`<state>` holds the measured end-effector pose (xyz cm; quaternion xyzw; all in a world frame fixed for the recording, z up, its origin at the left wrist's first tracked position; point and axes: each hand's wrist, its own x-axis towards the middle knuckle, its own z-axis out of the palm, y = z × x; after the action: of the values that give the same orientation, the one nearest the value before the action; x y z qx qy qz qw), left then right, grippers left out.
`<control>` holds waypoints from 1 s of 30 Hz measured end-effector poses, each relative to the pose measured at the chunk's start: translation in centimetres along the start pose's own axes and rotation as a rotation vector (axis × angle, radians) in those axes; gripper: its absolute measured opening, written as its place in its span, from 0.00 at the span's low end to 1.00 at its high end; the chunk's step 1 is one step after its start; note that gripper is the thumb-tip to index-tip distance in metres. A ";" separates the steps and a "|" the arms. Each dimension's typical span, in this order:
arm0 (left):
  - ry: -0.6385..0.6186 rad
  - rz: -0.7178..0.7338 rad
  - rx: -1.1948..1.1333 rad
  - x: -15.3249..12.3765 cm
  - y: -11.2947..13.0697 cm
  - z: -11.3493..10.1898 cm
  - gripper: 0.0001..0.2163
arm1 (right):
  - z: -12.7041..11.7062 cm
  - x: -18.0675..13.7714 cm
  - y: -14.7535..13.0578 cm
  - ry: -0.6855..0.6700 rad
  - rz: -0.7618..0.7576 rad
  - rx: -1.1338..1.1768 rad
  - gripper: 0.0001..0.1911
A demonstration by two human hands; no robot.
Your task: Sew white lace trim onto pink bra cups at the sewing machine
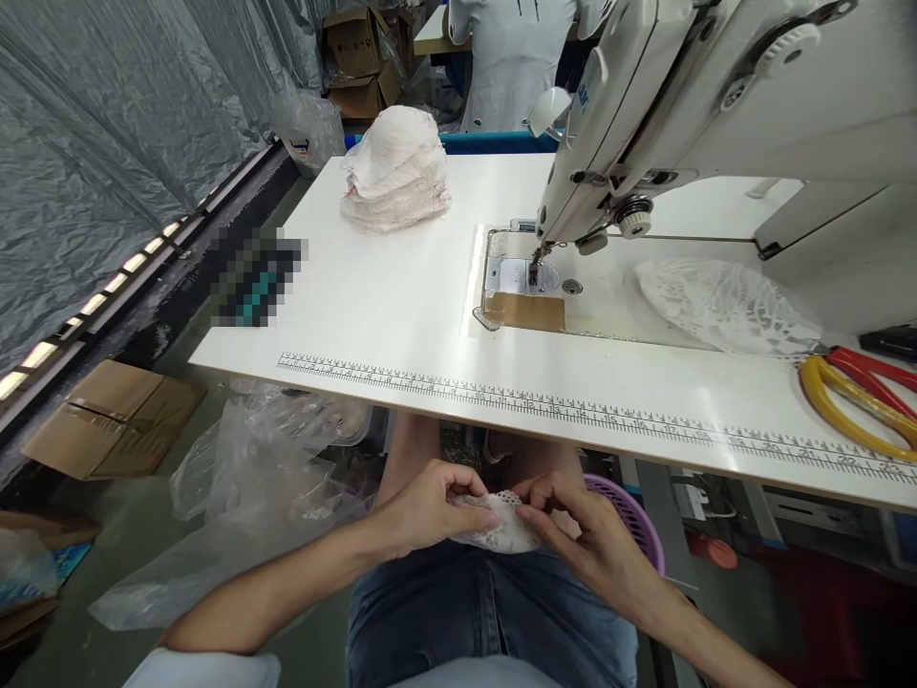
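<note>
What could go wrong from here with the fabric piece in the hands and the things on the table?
The lace-edged fabric piece, pinched by the left hand and right hand, could slip if the grips loosen.
The yellow-handled scissors lie close to the near edge of the sewing table, so a bump might knock them off.
The uneven pale fabric stack sits toward the far edge and might slide if nudged.

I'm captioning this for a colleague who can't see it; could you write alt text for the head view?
The left hand and right hand hold a small white lacy fabric piece over the lap. Beyond them, a white table bears a sewing machine, a pale fabric stack and another lacy piece.
</note>
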<state>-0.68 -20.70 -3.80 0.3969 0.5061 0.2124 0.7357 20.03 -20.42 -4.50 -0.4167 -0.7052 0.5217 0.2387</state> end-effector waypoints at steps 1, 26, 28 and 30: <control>-0.008 0.002 0.004 0.0 0.0 0.0 0.13 | 0.0 0.1 -0.1 -0.001 0.016 0.029 0.10; 0.010 0.058 0.049 -0.2 0.7 -0.1 0.13 | -0.8 0.8 -0.5 -0.228 0.320 0.471 0.16; -0.003 0.030 0.035 -0.3 0.7 -0.2 0.13 | -1.0 0.8 -0.4 -0.276 0.369 0.463 0.15; -0.003 0.004 0.018 -0.3 0.8 -0.2 0.13 | -1.2 0.8 -0.2 -0.286 0.389 0.450 0.15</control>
<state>-0.95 -20.36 -3.02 0.4048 0.5061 0.2085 0.7325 20.48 -19.14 -3.98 -0.4030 -0.5056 0.7535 0.1192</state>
